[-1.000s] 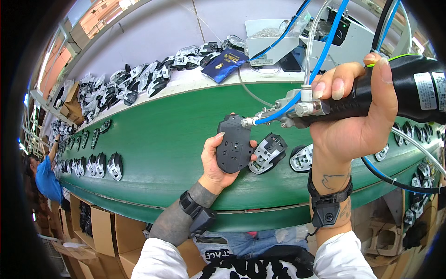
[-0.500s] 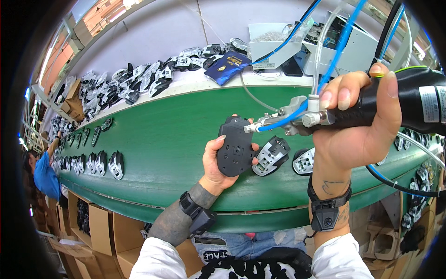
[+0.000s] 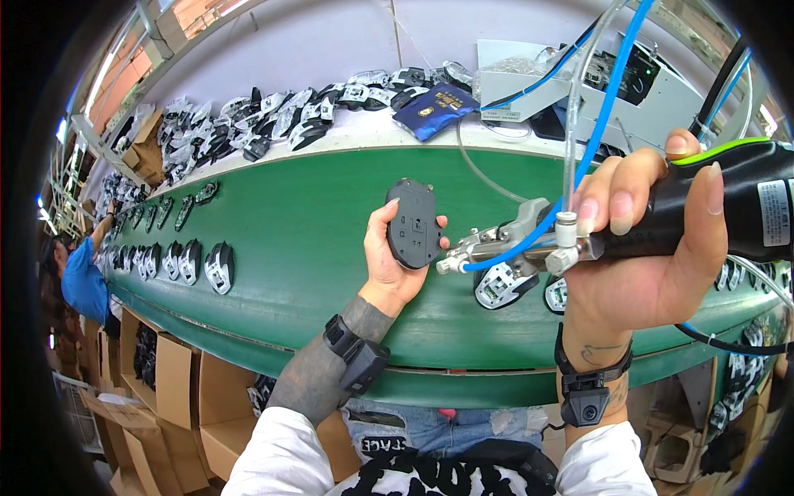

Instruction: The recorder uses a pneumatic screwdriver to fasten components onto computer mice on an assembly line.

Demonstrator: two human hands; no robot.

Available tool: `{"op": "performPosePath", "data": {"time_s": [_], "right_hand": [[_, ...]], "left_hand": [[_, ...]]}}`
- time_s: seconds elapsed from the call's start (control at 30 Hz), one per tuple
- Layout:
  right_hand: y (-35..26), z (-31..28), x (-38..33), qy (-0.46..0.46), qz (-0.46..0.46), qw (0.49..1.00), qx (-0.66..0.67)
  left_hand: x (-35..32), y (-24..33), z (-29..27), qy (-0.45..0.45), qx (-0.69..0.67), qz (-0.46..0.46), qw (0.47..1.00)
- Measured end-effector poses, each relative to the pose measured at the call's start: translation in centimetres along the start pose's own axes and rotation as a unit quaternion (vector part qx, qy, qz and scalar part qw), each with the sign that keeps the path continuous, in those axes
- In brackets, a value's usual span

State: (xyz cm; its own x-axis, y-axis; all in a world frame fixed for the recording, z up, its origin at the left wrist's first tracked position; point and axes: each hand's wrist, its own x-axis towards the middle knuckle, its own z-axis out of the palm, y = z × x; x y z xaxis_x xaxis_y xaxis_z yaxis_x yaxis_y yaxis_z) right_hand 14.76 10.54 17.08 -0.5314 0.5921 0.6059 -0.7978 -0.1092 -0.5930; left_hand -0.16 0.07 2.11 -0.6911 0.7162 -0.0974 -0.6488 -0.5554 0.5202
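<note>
In my left hand is a black computer mouse, its underside facing up. The fingers wrap round its edges above the green conveyor belt. My right hand grips a black powered screwdriver held nearly level, with a metal head, a clear tube and a blue hose. Its tip points left and ends just beside the mouse's lower right edge, apparently with a small gap. Beneath the tool, an opened mouse body in silver and black lies on the belt, and another sits by my right wrist.
Rows of mouse parts line the belt at left. Many more pile on the white shelf behind, near a blue packet and a white box. Cardboard boxes stand below. A person in blue works at far left.
My left hand has moved the mouse up, away from the tool's tip, which was over its upper right edge. The tool now sits a little lower. The whole view has shifted slightly.
</note>
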Motion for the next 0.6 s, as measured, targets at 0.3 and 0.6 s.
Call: {"op": "performPosePath", "data": {"time_s": [0.3,0.6], "right_hand": [[-1.6,-1.7,1.1,0.06,-0.103,0.991,-0.062],[-2.5,-1.6,1.0,0.062,-0.104,0.99,-0.067]], "left_hand": [[0.1,0.0,-0.1,-0.009,0.018,-0.013,1.0],[0.4,0.4,-0.6,0.074,0.083,0.047,0.993]]}}
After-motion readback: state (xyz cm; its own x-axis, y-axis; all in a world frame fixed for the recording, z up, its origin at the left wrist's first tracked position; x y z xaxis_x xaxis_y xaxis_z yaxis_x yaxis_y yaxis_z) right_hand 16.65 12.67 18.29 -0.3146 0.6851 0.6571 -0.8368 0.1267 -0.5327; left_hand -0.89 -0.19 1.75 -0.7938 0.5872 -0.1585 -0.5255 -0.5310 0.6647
